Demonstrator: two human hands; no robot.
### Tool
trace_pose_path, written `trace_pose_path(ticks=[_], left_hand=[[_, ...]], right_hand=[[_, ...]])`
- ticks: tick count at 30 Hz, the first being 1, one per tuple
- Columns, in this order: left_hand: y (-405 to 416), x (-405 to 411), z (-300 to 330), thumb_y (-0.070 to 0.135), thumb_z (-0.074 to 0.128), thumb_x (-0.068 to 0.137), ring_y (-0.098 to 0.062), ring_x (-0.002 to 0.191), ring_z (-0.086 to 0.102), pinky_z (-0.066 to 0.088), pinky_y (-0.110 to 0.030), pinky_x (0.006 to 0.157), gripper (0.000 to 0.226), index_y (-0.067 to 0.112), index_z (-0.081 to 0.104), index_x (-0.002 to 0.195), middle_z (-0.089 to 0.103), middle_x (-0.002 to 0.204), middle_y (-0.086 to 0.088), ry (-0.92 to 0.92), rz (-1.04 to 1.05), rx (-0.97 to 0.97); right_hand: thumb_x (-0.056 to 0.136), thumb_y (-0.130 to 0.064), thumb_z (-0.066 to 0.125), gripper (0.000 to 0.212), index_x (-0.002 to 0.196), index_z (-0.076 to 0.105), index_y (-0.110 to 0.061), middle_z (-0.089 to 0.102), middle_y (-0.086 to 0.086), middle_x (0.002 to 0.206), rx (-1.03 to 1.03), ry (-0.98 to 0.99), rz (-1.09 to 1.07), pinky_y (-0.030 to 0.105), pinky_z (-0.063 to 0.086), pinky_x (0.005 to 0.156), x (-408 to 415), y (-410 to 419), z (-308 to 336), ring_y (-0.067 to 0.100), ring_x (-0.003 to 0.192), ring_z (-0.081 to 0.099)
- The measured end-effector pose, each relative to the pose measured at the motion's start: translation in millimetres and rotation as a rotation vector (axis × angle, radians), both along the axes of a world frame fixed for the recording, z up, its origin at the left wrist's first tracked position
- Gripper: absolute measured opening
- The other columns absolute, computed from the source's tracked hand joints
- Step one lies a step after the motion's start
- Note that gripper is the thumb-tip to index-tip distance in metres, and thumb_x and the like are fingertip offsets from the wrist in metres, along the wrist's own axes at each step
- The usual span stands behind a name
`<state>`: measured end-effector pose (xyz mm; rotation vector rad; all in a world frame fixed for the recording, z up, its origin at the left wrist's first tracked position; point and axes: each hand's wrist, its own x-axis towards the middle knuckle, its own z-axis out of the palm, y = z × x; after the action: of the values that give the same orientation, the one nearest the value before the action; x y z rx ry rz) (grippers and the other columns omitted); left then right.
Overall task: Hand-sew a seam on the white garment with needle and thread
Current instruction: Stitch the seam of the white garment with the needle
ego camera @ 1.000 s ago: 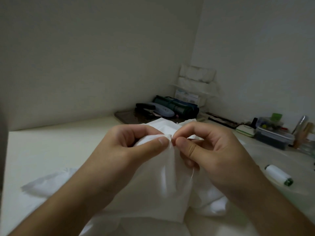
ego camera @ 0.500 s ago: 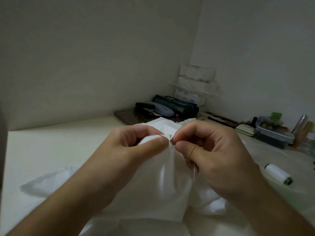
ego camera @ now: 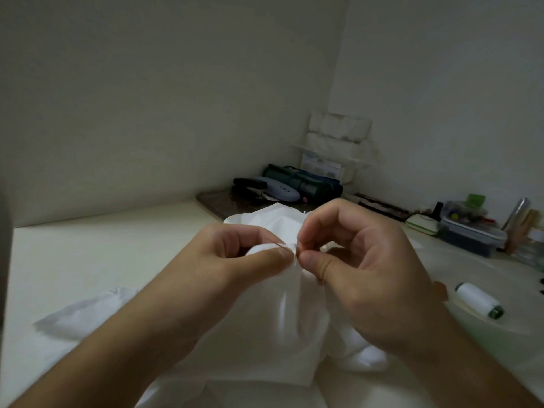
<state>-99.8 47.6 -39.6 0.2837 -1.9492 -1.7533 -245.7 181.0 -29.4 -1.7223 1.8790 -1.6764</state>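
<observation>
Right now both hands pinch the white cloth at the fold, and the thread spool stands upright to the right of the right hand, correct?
Not quite: the head view shows the spool lying on its side on the table, not upright. The rest holds: left hand and right hand pinch at the cloth fold.

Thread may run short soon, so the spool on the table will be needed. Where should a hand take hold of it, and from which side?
Grip the thread spool across its white wound middle, coming down from above with the right hand, which is nearer. It lies on its side on the table, clear of the white garment, so the round body is open; the dark green end looks too small to pinch.
</observation>
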Motion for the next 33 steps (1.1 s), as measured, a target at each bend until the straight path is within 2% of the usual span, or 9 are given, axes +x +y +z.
trace_pose_path(ticks=[4, 8, 11, 16, 19, 23, 27, 29, 33], left_hand=[[-0.3, -0.5, -0.2, 0.041, 0.072, 0.081, -0.013, 0.07, 0.063, 0.045, -0.032, 0.07, 0.023, 0.019, 0.079, 0.077, 0.07, 0.074, -0.007, -0.001, 0.038, -0.056], [0.0, -0.9, -1.2, 0.051, 0.076, 0.072, -0.024, 0.083, 0.056, 0.038, -0.044, 0.079, 0.04, 0.015, 0.08, 0.089, 0.069, 0.09, -0.028, -0.016, 0.06, -0.078], [1.7, -1.7, 0.3, 0.046, 0.076, 0.074, -0.024, 0.074, 0.047, 0.032, -0.045, 0.073, 0.033, 0.014, 0.077, 0.081, 0.058, 0.077, -0.014, -0.044, 0.076, -0.084], [4.6, -2.3, 0.6, 0.039, 0.073, 0.074, -0.021, 0.067, 0.049, 0.036, -0.04, 0.068, 0.026, 0.013, 0.073, 0.075, 0.057, 0.071, -0.012, -0.067, 0.142, -0.116], [5.5, -1.3, 0.8, 0.039, 0.077, 0.075, -0.013, 0.064, 0.056, 0.041, -0.034, 0.067, 0.023, 0.016, 0.076, 0.074, 0.065, 0.067, -0.004, -0.078, 0.196, -0.161], [4.6, -1.1, 0.7, 0.029, 0.078, 0.087, -0.008, 0.061, 0.059, 0.044, -0.031, 0.065, 0.013, 0.019, 0.081, 0.08, 0.072, 0.069, -0.002, -0.065, 0.238, -0.129], [2.0, -1.5, -1.3, 0.026, 0.077, 0.089, -0.011, 0.059, 0.06, 0.045, -0.029, 0.061, 0.005, 0.024, 0.082, 0.088, 0.072, 0.068, -0.002, -0.044, 0.224, -0.128], [0.6, -1.1, -2.3, 0.022, 0.077, 0.089, -0.016, 0.052, 0.048, 0.039, -0.026, 0.052, 0.009, 0.028, 0.081, 0.093, 0.059, 0.058, -0.001, -0.021, 0.208, -0.121], [-0.7, -0.9, -2.8, 0.021, 0.078, 0.09, -0.019, 0.056, 0.044, 0.034, -0.031, 0.058, 0.013, 0.032, 0.082, 0.096, 0.053, 0.057, 0.005, 0.001, 0.208, -0.148]], right_hand=[[0.092, -0.013, 0.076, 0.024, 0.108, 0.075, -0.031, 0.073, -0.005, 0.109, -0.028, 0.151, 0.019, 0.039, 0.054, 0.086, -2.4, 3.5, 0.0, 0.024, 0.109, 0.066], [0.086, -0.012, 0.078, 0.019, 0.102, 0.08, -0.024, 0.074, -0.002, 0.102, -0.089, 0.172, 0.081, 0.045, 0.051, 0.084, -0.3, -2.3, -4.0, 0.028, 0.104, 0.066], [0.081, -0.004, 0.078, 0.014, 0.087, 0.081, -0.016, 0.074, 0.001, 0.088, -0.172, 0.083, 0.09, 0.048, 0.054, 0.083, -1.8, -5.5, -5.7, 0.029, 0.093, 0.069], [0.083, 0.004, 0.071, 0.013, 0.082, 0.076, -0.009, 0.075, 0.01, 0.087, -0.251, -0.112, 0.225, 0.031, 0.055, 0.088, -5.8, -3.1, -3.7, 0.029, 0.093, 0.072], [0.089, -0.013, 0.065, 0.007, 0.087, 0.072, -0.012, 0.074, 0.012, 0.084, -0.313, -0.283, 0.266, 0.039, 0.055, 0.094, -7.9, 1.5, 3.0, 0.036, 0.097, 0.073], [0.1, -0.016, 0.052, 0.016, 0.092, 0.064, -0.01, 0.052, 0.007, 0.069, -0.344, -0.409, 0.217, 0.039, 0.056, 0.081, -10.6, 5.3, 9.9, 0.026, 0.07, 0.058], [0.099, -0.016, 0.053, 0.013, 0.099, 0.065, -0.021, 0.045, 0.007, 0.074, -0.182, -0.154, 0.053, 0.031, 0.05, 0.071, -8.3, 8.0, 7.6, 0.025, 0.07, 0.049], [0.095, -0.012, 0.064, 0.019, 0.103, 0.063, -0.029, 0.045, -0.004, 0.075, -0.046, 0.061, -0.028, 0.02, 0.046, 0.069, -5.1, 9.2, 4.6, 0.01, 0.07, 0.048], [0.089, -0.01, 0.074, 0.036, 0.107, 0.061, -0.039, 0.056, -0.03, 0.097, 0.142, 0.404, -0.2, 0.016, 0.049, 0.085, -3.0, 6.2, 0.7, -0.002, 0.098, 0.057]])
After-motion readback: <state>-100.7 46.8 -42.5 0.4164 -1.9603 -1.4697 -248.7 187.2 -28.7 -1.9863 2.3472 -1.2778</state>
